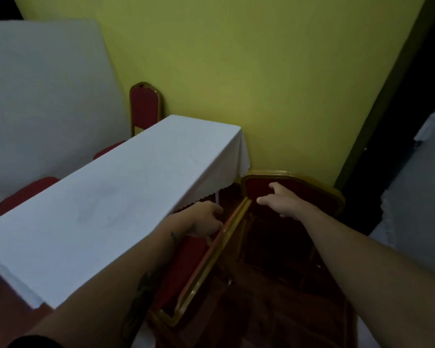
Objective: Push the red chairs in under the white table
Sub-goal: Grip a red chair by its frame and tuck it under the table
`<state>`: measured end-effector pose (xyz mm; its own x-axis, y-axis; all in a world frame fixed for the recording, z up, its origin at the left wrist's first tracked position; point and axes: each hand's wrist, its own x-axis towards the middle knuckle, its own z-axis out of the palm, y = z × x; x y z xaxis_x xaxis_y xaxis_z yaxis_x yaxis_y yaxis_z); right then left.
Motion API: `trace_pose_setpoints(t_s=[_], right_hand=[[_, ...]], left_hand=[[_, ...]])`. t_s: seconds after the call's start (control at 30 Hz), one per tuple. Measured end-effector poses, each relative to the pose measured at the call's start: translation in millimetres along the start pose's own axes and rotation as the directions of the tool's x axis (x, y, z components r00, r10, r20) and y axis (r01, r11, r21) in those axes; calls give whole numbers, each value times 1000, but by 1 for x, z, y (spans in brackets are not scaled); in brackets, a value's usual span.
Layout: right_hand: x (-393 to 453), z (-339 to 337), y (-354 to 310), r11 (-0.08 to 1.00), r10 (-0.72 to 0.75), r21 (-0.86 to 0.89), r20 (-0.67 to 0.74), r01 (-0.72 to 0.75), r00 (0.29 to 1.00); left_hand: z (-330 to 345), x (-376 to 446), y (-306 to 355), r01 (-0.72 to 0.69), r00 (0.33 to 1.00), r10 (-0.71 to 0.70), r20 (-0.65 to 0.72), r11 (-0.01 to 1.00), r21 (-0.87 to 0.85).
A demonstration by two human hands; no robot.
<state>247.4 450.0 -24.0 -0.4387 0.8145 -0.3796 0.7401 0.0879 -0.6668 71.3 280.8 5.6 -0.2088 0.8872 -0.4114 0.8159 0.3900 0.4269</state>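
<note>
Chairs are what you work on here, and the white table [116,197], under its cloth, is the mark for placing everything else. Left of the table, on its far side, two red seats [23,194] poke out from under the long edge, and one upright red chair back [145,109] stands behind its far corner against the yellow-green wall [274,71]. These look only partly tucked, though their legs are hidden.

On the near side of the table, the near chair [201,267] stands with its gold-framed back running along the table's long edge, very close to the hanging cloth. Your left hand [204,219] sits at the upper end of that frame, fingers curled loosely over it; whether they truly clamp the rail you cannot tell, since the fingertips are hidden behind the frame.

Right of the table's near corner stands the end chair [294,194], its back toward you and well apart from the tabletop. Your right hand [281,199] is spread open against its red padding, holding nothing, thumb out to the side.

You appear to be on the near-side chairs, one nearly home, the other just begun. The next move probably calls for a steady flat-palmed shove toward the table, keeping the legs from snagging the cloth.
</note>
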Motion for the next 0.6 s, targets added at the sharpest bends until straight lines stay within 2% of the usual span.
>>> trace_pose_setpoints(t_s=[0.13, 0.23, 0.43, 0.6], right_hand=[[8, -55, 25, 989, -21, -150, -136, 1, 990], [21, -89, 48, 979, 16, -196, -166, -49, 986], [74, -144, 86, 954, 40, -292, -83, -63, 996], [117, -164, 113, 936, 69, -351, 108, -27, 992]], left_hand=[[-21, 40, 54, -170, 984, 173, -37, 983, 64], [-23, 76, 88, -201, 977, 206, -62, 976, 83], [-17, 159, 153, -206, 970, 221, -97, 967, 148], [-3, 233, 194, -141, 985, 159, -67, 965, 221]])
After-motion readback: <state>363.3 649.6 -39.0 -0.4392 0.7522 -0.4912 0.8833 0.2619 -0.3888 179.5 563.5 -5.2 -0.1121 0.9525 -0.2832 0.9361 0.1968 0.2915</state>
